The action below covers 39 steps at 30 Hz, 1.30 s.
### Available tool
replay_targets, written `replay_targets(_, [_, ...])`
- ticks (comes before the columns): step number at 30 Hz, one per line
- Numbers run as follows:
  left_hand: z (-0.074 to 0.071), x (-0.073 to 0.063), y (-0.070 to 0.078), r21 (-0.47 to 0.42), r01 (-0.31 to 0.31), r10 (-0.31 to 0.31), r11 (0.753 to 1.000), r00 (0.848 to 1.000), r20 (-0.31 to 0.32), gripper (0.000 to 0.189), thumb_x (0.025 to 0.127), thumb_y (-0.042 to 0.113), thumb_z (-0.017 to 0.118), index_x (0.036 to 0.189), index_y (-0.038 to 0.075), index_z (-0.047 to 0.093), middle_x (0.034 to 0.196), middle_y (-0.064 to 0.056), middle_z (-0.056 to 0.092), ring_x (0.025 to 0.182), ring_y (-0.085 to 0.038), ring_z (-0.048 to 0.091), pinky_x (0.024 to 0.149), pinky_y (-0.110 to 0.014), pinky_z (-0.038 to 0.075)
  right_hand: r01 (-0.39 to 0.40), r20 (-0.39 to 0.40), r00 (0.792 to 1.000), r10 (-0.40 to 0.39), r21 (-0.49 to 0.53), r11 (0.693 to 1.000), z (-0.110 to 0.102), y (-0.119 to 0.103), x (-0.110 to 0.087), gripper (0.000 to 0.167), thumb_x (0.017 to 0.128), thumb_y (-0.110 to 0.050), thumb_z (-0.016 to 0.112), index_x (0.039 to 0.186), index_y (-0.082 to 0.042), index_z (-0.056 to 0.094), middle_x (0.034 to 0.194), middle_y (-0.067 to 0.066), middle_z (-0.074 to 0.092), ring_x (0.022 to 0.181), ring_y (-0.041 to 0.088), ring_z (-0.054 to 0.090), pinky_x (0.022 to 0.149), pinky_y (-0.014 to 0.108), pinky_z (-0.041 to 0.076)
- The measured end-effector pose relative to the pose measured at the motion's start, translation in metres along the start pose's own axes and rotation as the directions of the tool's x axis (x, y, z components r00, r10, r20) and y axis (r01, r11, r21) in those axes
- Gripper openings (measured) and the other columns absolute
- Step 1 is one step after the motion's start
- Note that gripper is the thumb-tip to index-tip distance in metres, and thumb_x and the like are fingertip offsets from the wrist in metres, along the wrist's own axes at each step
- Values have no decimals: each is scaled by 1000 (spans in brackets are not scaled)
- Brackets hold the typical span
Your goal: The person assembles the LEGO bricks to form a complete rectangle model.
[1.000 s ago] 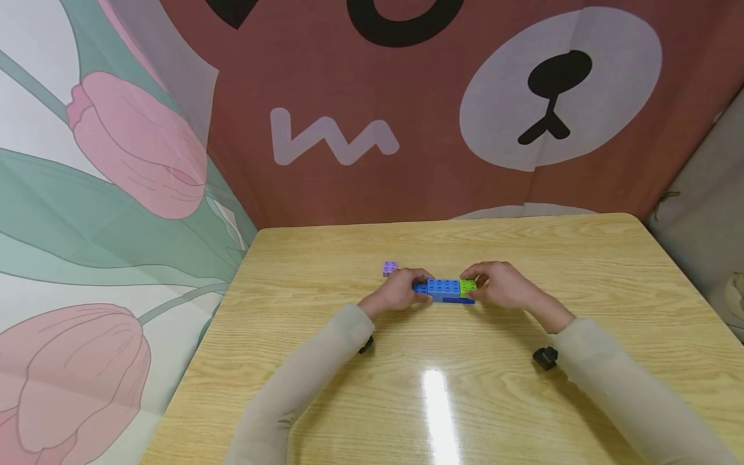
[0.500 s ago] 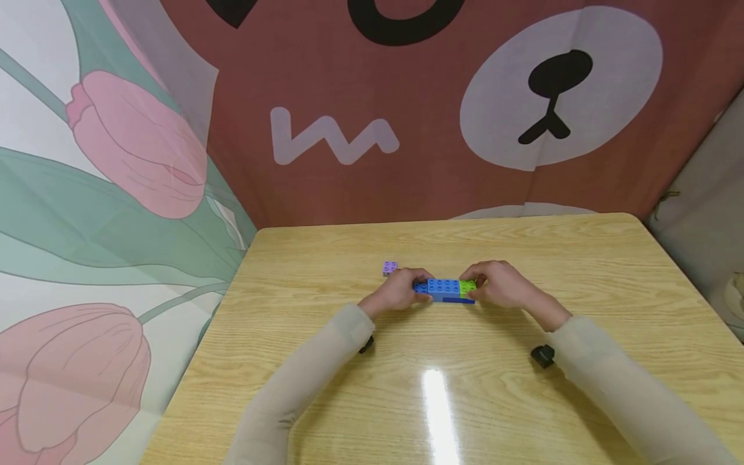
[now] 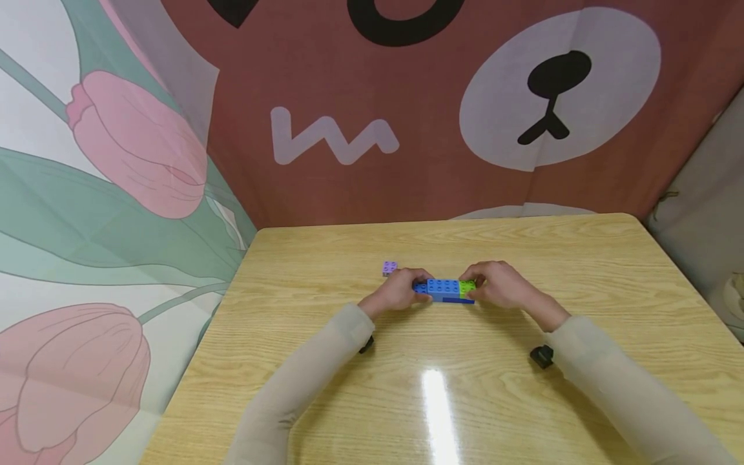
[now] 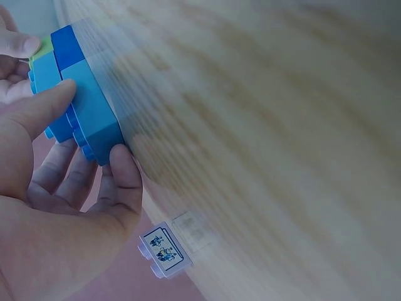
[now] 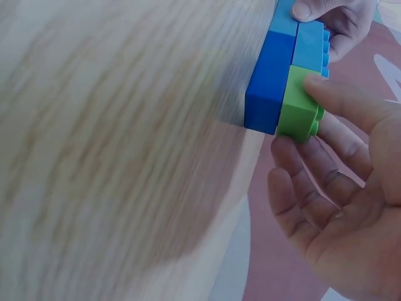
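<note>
Several toy building bricks form a low two-layer row on the table, seen in the head view. Underneath lie a light blue brick (image 4: 94, 106) on the left and a dark blue brick (image 5: 268, 84) on the right. Above them, a light blue brick (image 3: 444, 288) bridges the middle, and a small green brick (image 5: 297, 103) sits at the right end. My left hand (image 3: 400, 289) grips the row's left part, thumb on the near side and fingers around the far side. With thumb and fingers, my right hand (image 3: 502, 284) pinches the green brick.
A small purple brick (image 3: 390, 268) stands apart, behind my left hand; a printed picture (image 4: 165, 249) shows on its side. The wooden table (image 3: 494, 400) reaches back to a curtain (image 3: 418, 187) with a bear print. Dark wrist devices (image 3: 543, 356) hang under the sleeves.
My right wrist and forearm have shifted very slightly to the left. Both hands keep their hold, and the bricks stay practically in place.
</note>
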<state>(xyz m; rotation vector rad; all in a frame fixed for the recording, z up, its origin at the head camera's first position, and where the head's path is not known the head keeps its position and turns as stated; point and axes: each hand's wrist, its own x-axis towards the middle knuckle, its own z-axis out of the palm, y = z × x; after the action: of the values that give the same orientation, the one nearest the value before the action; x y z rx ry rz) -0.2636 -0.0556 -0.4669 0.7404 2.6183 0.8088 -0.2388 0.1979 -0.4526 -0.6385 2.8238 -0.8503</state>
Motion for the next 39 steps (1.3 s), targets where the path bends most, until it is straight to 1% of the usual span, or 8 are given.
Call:
replay_targets(5, [1,0,-1,-11,-2,2,1000,1000,3,35,91,25,74,124,17,66,118,0,71,101,-9,64,90,-25,53,-18,10,1000,17,62,998,3,3,-1,29,86,-15,78,114,-10,72,100,5,73,84,15,64,70,29,50])
replay_targets(11, [1,1,-2,-23,8,-8,1000,1000,2,35,92,24,74,125,17,66,119,-1,71,100,-9,64,90,-25,53,-27,16,1000,25,100,995,5,6,-2,34,86,-17,78,118,-10,70,104,7,72,86,17,64,68,29,50])
replay_targets(15, [2,2,-3,-23,3,-3,1000,1000,8,36,91,24,75,126,16,66,119,-1,72,100,-10,65,89,-25,54,-36,25,999,34,102,994,7,7,-1,38,86,-21,79,121,-10,70,105,7,72,85,16,63,67,28,50])
replay_targets(20, [1,3,-4,-17,-14,14,1000,1000,5,39,91,25,76,127,16,66,120,-1,72,100,-10,66,88,-23,54,-46,22,999,44,91,995,8,8,0,36,86,-22,79,120,-12,70,100,5,72,81,14,61,66,28,48])
replay_targets(24, [0,2,-4,-34,-17,17,999,1000,7,40,91,25,75,129,16,66,121,-2,72,100,-10,66,87,-24,54,-31,25,999,29,85,996,7,7,0,34,86,-22,79,118,-12,71,100,5,72,79,13,60,66,28,48])
replay_targets(27, [-2,1,-6,-62,-6,7,998,1000,11,40,91,25,75,129,16,65,122,-2,71,101,-10,66,87,-24,54,-30,29,999,28,86,996,6,5,0,32,86,-21,79,116,-12,71,100,5,72,78,14,60,65,28,48])
replay_targets(35, [-9,-2,-7,-121,17,-14,992,1000,21,40,91,23,75,129,15,65,126,-3,69,109,-12,65,95,-27,53,-36,25,999,34,77,996,6,5,1,31,86,-21,80,115,-13,72,99,4,72,78,13,61,65,27,48])
replay_targets(39, [-14,-4,-11,-100,0,1,995,1000,11,38,92,22,74,128,15,66,125,-2,70,111,-15,64,96,-28,53,-22,30,999,20,76,997,6,6,1,32,86,-22,79,116,-11,72,98,3,72,78,13,59,65,28,47])
